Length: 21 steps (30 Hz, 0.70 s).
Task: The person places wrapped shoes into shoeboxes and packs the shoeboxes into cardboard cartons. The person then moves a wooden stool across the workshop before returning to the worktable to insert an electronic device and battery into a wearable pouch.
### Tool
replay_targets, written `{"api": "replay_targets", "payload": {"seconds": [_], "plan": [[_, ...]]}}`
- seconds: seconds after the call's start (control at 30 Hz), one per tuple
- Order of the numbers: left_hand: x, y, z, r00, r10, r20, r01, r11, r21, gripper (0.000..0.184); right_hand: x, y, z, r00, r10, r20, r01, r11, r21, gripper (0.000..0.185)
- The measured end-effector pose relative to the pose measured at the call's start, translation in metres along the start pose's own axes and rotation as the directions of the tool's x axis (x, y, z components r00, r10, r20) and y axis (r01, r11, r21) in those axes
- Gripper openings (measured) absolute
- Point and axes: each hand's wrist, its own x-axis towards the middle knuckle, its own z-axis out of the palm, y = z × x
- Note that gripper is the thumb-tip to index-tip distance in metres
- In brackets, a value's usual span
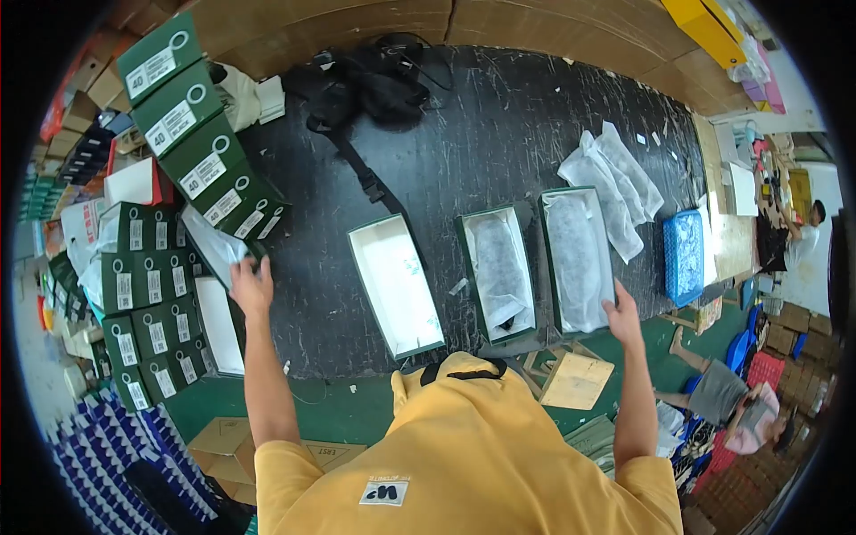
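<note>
My left hand (pixel 252 287) grips the near end of an open green box (pixel 212 242) lined with white paper, beside the stacked boxes. At the near right corner of another open box (pixel 550 267), my right hand (pixel 626 316) rests with thumb and fingers apart. That box holds something wrapped in white tissue (pixel 578 259). To its left, a box (pixel 528 308) holds a tissue-wrapped item with a small dark part showing. Farther left lies an open box (pixel 393 285) with only its white inside visible. Loose white tissue sheets (pixel 615 183) lie beyond the right box.
Closed green boxes (pixel 207 169) are stacked on the left. A black bag (pixel 379 85) with a strap lies at the table's far side. A blue basket (pixel 669 259) stands at the right. A wooden stool (pixel 578 381) is below the near edge. Two people are at the far right.
</note>
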Motion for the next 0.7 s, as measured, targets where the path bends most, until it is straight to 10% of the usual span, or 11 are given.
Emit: {"api": "replay_targets", "payload": {"seconds": [0.27, 0.37, 0.5, 0.7], "plan": [[-0.221, 0.033, 0.01, 0.973, 0.148, 0.178, -0.097, 0.958, -0.269, 0.012, 0.018, 0.08, 0.078, 0.977, 0.026, -0.21, -0.037, 0.998, -0.047, 0.055], [-0.27, 0.097, 0.008, 0.963, -0.083, 0.255, 0.21, 0.826, -0.523, 0.065, 0.017, 0.087, 0.09, 0.962, 0.015, -0.273, -0.039, 0.996, -0.082, 0.052], [-0.267, 0.147, 0.026, 0.88, -0.419, 0.225, 0.457, 0.616, -0.641, 0.071, 0.024, 0.085, 0.096, 0.959, 0.031, -0.281, -0.03, 1.0, 0.01, 0.051], [-0.267, 0.129, 0.062, 0.926, -0.183, 0.329, 0.359, 0.694, -0.624, 0.056, 0.044, 0.072, 0.058, 0.998, 0.041, -0.037, -0.039, 0.997, 0.069, 0.055]]}}
